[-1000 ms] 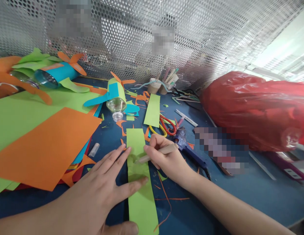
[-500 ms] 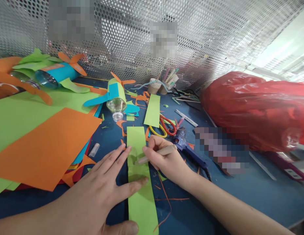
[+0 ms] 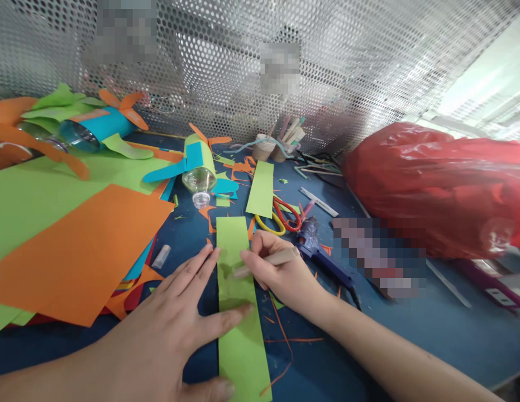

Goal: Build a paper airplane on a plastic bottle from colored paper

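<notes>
A long green paper strip [image 3: 241, 357] lies on the blue table in front of me. My left hand [image 3: 180, 312] rests over its left side with fingers spread, the thumb and a finger lying across the strip. In my right hand [image 3: 280, 268] I grip a pale pen [image 3: 282, 256], its tip down on the upper part of the strip. Beyond the strip lies a second green piece of paper [image 3: 262, 187]. Close to my right hand are scissors [image 3: 287, 215] with red and yellow handles and a dark blue glue gun [image 3: 322, 257].
Orange paper [image 3: 87, 251] tops a stack of coloured sheets at left. A plastic bottle [image 3: 200, 178] wrapped in green and blue paper lies behind, near several scraps. Cups of pens [image 3: 263, 146] stand by the perforated metal panel [image 3: 226, 72]. A red plastic bag [image 3: 435, 184] bulks at right.
My right hand has shifted slightly left with the pen, its tip still on the strip. My left hand stays nearly in place, moving a touch left.
</notes>
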`<state>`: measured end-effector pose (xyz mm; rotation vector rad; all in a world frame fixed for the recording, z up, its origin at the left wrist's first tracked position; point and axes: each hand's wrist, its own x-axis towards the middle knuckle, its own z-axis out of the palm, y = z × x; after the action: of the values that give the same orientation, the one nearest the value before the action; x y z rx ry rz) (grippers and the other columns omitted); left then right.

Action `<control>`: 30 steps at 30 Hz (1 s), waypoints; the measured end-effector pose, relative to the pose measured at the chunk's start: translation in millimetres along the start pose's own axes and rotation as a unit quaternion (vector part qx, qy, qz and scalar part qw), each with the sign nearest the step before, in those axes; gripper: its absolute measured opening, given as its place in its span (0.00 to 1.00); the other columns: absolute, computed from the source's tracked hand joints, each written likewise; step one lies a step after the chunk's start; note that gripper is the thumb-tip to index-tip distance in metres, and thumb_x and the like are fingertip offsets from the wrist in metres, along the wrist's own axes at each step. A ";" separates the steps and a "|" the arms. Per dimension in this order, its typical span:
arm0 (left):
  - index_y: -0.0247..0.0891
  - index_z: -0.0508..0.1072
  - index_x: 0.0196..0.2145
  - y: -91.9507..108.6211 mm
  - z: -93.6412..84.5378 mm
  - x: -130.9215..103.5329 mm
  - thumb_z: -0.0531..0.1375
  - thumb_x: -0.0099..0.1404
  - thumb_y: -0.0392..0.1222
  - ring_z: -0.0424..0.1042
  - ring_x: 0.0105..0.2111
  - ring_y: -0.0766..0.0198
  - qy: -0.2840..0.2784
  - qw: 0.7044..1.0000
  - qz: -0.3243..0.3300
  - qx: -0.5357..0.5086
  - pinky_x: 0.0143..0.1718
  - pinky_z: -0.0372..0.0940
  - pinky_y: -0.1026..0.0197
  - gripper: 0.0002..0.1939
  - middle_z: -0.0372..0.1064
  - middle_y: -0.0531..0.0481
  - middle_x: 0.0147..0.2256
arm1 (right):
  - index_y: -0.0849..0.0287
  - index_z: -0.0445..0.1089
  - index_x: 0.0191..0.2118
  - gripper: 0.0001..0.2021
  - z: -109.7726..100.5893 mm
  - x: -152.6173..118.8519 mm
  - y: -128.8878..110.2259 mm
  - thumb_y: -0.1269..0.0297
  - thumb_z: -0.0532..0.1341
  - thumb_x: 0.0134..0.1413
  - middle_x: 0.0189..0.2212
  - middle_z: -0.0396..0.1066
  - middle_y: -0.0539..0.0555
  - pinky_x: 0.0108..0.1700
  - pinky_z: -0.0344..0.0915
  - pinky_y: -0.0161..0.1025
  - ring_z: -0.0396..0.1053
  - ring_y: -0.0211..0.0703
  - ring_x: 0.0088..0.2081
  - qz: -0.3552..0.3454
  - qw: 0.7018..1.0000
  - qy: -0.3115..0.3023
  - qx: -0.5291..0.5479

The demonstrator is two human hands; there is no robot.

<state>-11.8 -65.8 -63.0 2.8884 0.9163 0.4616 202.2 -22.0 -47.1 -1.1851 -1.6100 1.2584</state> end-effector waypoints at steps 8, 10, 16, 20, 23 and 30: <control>0.60 0.57 0.62 1.3 -4.6 2.8 0.53 0.64 0.64 0.50 0.62 0.28 -0.013 0.999 -0.014 -0.031 0.47 0.65 0.33 0.30 0.41 0.40 0.68 | 0.55 0.57 0.24 0.14 1.5 1.7 3.0 0.61 0.61 0.56 0.14 0.56 0.40 0.17 0.48 0.31 0.52 0.30 0.15 0.004 1.000 0.010 0.013; 0.60 0.58 0.62 1.5 -4.8 3.3 0.53 0.64 0.64 0.49 0.62 0.28 -0.015 0.999 -0.014 -0.031 0.47 0.65 0.32 0.30 0.40 0.40 0.68 | 0.55 0.57 0.25 0.13 2.0 2.6 4.5 0.60 0.61 0.55 0.14 0.56 0.40 0.18 0.49 0.31 0.53 0.30 0.15 0.003 1.000 0.012 0.019; 0.61 0.56 0.62 0.9 -4.4 4.0 0.55 0.63 0.63 0.49 0.62 0.29 -0.009 0.999 -0.020 -0.037 0.49 0.63 0.33 0.30 0.38 0.44 0.68 | 0.56 0.58 0.26 0.13 2.2 3.2 6.0 0.60 0.62 0.55 0.17 0.57 0.41 0.20 0.50 0.32 0.54 0.31 0.17 -0.012 1.000 0.022 0.000; 0.61 0.55 0.62 1.0 -4.4 2.7 0.54 0.64 0.63 0.48 0.62 0.29 -0.016 0.999 -0.022 -0.033 0.48 0.64 0.32 0.31 0.39 0.41 0.68 | 0.56 0.58 0.26 0.13 1.1 4.5 7.2 0.61 0.62 0.56 0.17 0.57 0.41 0.21 0.51 0.32 0.53 0.32 0.18 -0.022 0.999 0.029 -0.007; 0.62 0.55 0.62 1.5 -4.7 3.0 0.54 0.64 0.63 0.48 0.62 0.29 -0.023 0.999 -0.022 -0.030 0.48 0.64 0.32 0.31 0.41 0.41 0.68 | 0.55 0.58 0.27 0.12 0.6 5.7 10.3 0.61 0.62 0.57 0.18 0.56 0.41 0.22 0.52 0.32 0.54 0.32 0.18 -0.024 0.999 0.038 -0.012; 0.62 0.55 0.62 1.6 -4.8 5.2 0.55 0.62 0.64 0.47 0.63 0.28 -0.025 0.998 -0.027 -0.048 0.48 0.63 0.31 0.32 0.40 0.42 0.68 | 0.55 0.57 0.29 0.12 -1.6 7.6 14.2 0.60 0.60 0.59 0.22 0.55 0.42 0.26 0.52 0.33 0.53 0.34 0.23 -0.051 0.995 0.056 -0.062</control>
<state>-8.3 -64.2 -56.8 2.7682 0.9364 0.4153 204.6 -13.1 -60.4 -1.2111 -1.6631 1.0238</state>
